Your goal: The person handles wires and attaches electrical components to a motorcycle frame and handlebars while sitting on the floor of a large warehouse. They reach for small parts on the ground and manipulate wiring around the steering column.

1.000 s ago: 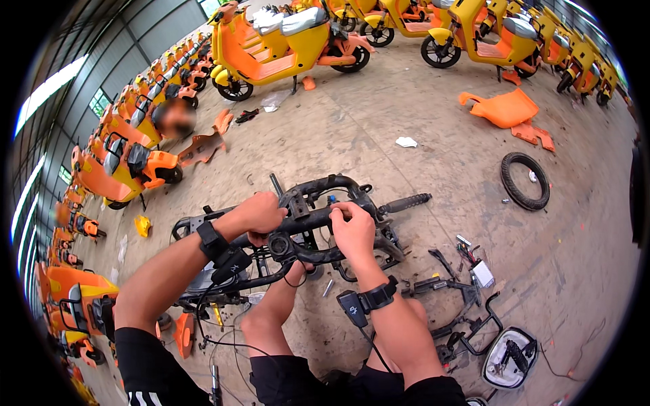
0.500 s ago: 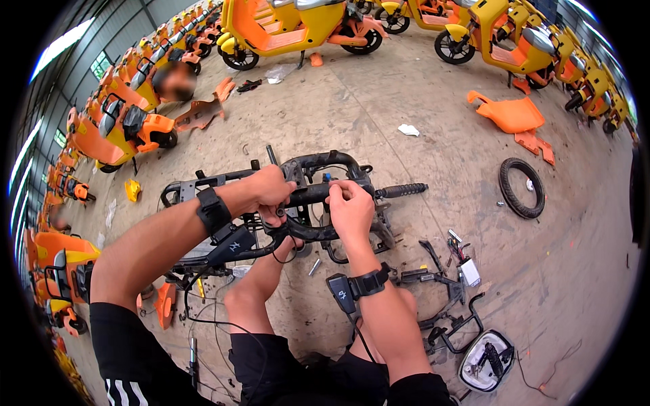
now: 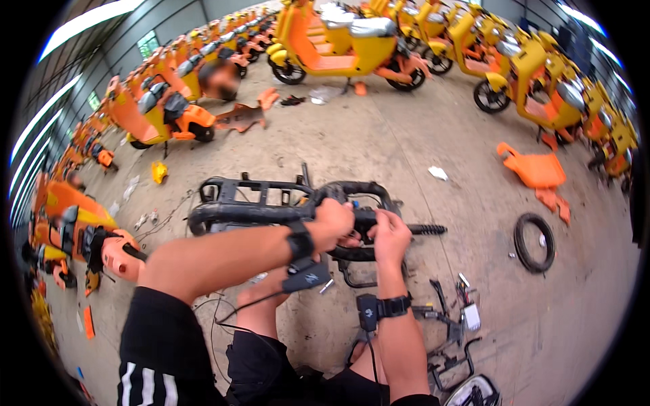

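Note:
A black metal scooter frame (image 3: 264, 215) lies on the concrete floor in front of me, its thick tubes running left to right. My left hand (image 3: 334, 222) is closed at the frame's middle, fingers curled down against the tube; whatever they grip is hidden. Just to its right, my right hand (image 3: 391, 233) is closed in a pinch over the same tube, thumb and fingertips together. Anything in that pinch is too small to make out. A black coil-over shock absorber (image 3: 428, 230) sticks out from the frame's right end.
A black tyre (image 3: 520, 245) and orange body panels (image 3: 538, 169) lie to the right. Nearer are a white box with wires (image 3: 471, 317) and a headlight housing (image 3: 467, 392). Yellow and orange scooters (image 3: 332, 51) stand in rows behind and at the left. A blurred person (image 3: 220, 78) is far left.
My view has tilted up and turned left, so the scene sits lower and farther right. Both hands stay closed at the frame's middle; the left forearm lies more level.

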A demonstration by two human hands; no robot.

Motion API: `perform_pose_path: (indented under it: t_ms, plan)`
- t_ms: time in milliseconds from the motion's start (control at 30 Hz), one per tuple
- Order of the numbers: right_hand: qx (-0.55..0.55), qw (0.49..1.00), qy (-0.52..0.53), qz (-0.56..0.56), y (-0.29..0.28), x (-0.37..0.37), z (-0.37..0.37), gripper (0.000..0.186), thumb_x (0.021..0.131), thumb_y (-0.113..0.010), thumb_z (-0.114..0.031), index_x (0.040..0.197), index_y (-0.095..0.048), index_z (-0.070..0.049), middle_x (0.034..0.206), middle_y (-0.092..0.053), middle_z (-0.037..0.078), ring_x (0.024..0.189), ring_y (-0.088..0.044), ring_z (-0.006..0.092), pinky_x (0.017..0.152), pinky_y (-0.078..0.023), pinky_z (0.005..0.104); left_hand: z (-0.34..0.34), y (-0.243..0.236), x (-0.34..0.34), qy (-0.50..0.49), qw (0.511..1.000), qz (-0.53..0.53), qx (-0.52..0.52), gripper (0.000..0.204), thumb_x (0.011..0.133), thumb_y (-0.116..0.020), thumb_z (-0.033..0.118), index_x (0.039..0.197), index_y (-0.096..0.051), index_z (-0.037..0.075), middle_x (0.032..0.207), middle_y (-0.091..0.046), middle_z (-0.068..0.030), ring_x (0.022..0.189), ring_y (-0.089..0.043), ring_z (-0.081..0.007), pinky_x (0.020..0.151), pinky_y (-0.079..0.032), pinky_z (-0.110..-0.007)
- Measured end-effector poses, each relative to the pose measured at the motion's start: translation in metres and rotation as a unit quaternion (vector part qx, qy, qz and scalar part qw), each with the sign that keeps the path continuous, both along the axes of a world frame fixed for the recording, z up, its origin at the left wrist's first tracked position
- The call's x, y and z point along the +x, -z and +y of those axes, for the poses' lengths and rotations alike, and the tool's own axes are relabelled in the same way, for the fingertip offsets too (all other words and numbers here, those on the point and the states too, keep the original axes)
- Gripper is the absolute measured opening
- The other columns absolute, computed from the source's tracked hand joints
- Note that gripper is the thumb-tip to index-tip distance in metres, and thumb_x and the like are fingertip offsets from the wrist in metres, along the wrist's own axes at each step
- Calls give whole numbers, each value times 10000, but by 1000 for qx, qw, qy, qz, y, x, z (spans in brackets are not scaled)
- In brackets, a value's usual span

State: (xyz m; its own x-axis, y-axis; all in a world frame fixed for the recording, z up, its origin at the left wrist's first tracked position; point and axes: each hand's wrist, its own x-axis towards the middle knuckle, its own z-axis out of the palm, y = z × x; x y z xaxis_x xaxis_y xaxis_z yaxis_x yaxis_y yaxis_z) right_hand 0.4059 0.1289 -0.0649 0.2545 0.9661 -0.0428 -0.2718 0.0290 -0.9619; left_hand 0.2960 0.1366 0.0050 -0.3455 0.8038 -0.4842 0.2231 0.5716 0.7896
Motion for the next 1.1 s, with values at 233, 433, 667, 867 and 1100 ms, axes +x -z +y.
perform_pose_path:
  t_ms: [233, 433, 667, 867, 1100]
  plan:
    - [-26, 995, 10, 94, -4, -7, -1, 193, 889, -558, -103, 929, -659, 57, 561, -545, 32, 421, -473, 88, 422, -365, 226, 5, 52, 25, -141, 976, 98, 132, 377, 945, -508, 283, 872, -655, -57, 718, -668, -204, 660, -680, -335, 617, -551, -381]
    - [-27, 973, 79, 214, 15, 21, 11, 233, 893, -497, -125, 1017, -615, 33, 625, -520, 1, 543, -486, 79, 534, -401, 203, -1, 24, 32, -104, 972, -191, 89, 429, 973, -461, 333, 785, -579, -34, 641, -659, -144, 402, -582, -181, 315, -381, -305]
    - [-59, 982, 83, 158, 9, 13, 9, 216, 877, -512, -137, 1016, -621, -12, 721, -518, -12, 616, -499, 79, 595, -449, 215, 0, 32, 36, -146, 950, -259, 97, 408, 984, -445, 304, 791, -578, -30, 680, -656, -128, 395, -500, -142, 340, -379, -292]
    - [-56, 975, 56, 206, 19, 10, 6, 224, 868, -512, -123, 1018, -588, 24, 670, -499, -6, 581, -476, 87, 530, -398, 233, 14, 45, 39, -171, 942, -268, 110, 421, 1001, -397, 288, 800, -560, -44, 673, -638, -132, 446, -546, -166, 378, -424, -293]
    - [-81, 965, 76, 239, 33, 26, 15, 211, 851, -509, -93, 1018, -559, 26, 616, -455, 4, 539, -433, 90, 497, -385, 246, 76, 50, 65, -246, 886, -381, 95, 409, 1013, -347, 287, 997, -496, -94, 931, -647, -229, 667, -685, -339, 508, -581, -355]
